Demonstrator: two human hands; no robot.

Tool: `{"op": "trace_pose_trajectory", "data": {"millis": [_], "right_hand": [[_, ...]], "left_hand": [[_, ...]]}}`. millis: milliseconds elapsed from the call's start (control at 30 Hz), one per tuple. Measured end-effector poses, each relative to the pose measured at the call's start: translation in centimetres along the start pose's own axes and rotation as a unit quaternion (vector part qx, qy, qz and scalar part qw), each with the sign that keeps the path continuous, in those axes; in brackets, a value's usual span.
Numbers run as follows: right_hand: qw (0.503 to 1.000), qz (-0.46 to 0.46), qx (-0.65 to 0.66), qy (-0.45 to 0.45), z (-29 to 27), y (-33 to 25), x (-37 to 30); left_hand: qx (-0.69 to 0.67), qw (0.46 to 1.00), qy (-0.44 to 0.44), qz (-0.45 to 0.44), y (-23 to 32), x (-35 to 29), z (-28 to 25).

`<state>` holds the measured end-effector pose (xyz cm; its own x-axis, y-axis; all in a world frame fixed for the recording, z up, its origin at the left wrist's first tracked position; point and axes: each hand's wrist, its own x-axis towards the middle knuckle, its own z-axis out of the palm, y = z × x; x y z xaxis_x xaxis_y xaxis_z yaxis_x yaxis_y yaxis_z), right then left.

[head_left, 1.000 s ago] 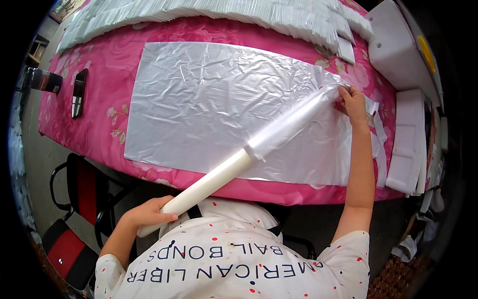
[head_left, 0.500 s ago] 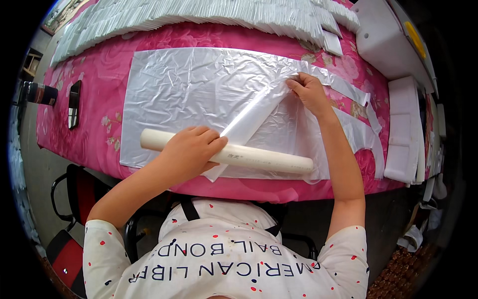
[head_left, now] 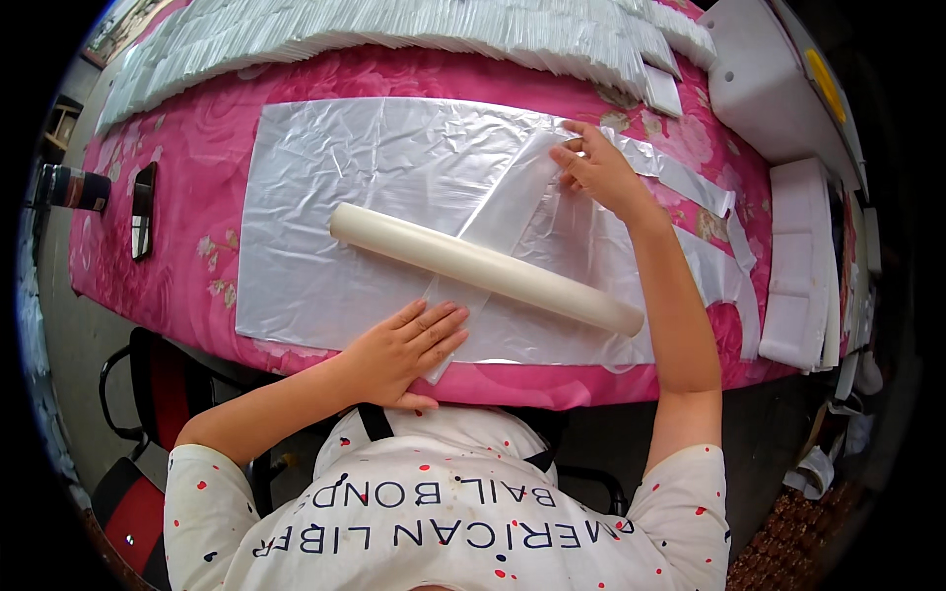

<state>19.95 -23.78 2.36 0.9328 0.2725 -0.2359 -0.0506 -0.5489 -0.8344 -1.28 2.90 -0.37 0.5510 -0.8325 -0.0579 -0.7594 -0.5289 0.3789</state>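
A flattened white plastic bag (head_left: pixel 325 177) with cut-out handles lies spread on the table. Across its middle runs a narrow folded strip of the same thin plastic (head_left: pixel 512 202), slanting from far right to near left. On top of both rests a white tube (head_left: pixel 483 268), touched by neither hand. My left hand (head_left: pixel 409 345) lies flat with fingers stretched over the strip's near end, at the table's front edge. At the strip's far end is my right hand (head_left: pixel 596 172), its fingers apart and bent over the plastic.
Tightly packed rows of folded white plastic (head_left: pixel 394 30) line the table's far side. A phone (head_left: pixel 144 212) and a dark jar (head_left: pixel 79 187) are at the left. White foam pieces (head_left: pixel 798 261) stand along the right edge. A pink flowered cloth (head_left: pixel 187 266) covers the table.
My left hand has let go of the tube and moved down onto the strip's near end. The tube has shifted right and tilted more. My right hand has moved slightly left, its fingers spreading.
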Motion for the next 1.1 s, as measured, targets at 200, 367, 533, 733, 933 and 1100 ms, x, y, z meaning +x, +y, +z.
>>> {"op": "trace_pose_trajectory", "data": {"millis": [200, 367, 533, 733, 933, 1100], "right_hand": [[0.966, -0.199, -0.166, 0.024, 4.8, -2.8, -8.6], [0.921, -0.255, -0.295, 0.015, 9.9, -0.9, -13.5], [0.906, -0.185, -0.342, 0.164, 3.2, 2.5, -10.9], [0.896, -0.074, -0.344, 0.272, -2.4, 4.7, -11.1], [0.925, -0.222, -0.304, 0.052, 5.6, -0.2, -15.8], [0.926, -0.261, -0.272, 0.032, 8.4, -0.7, -14.5]], "left_hand": [[-0.007, 0.996, 0.047, -0.070, 3.2, 1.1, 2.0], [0.015, 0.994, 0.048, -0.098, 4.2, 1.5, 2.4], [0.002, 0.996, 0.031, -0.080, 4.0, 1.4, 1.9], [0.003, 0.999, -0.022, 0.050, 1.3, 1.6, 0.3], [0.144, 0.988, 0.040, -0.030, 4.7, 1.8, 3.3], [0.122, 0.989, 0.061, -0.050, 6.1, 1.9, 4.4]]}}
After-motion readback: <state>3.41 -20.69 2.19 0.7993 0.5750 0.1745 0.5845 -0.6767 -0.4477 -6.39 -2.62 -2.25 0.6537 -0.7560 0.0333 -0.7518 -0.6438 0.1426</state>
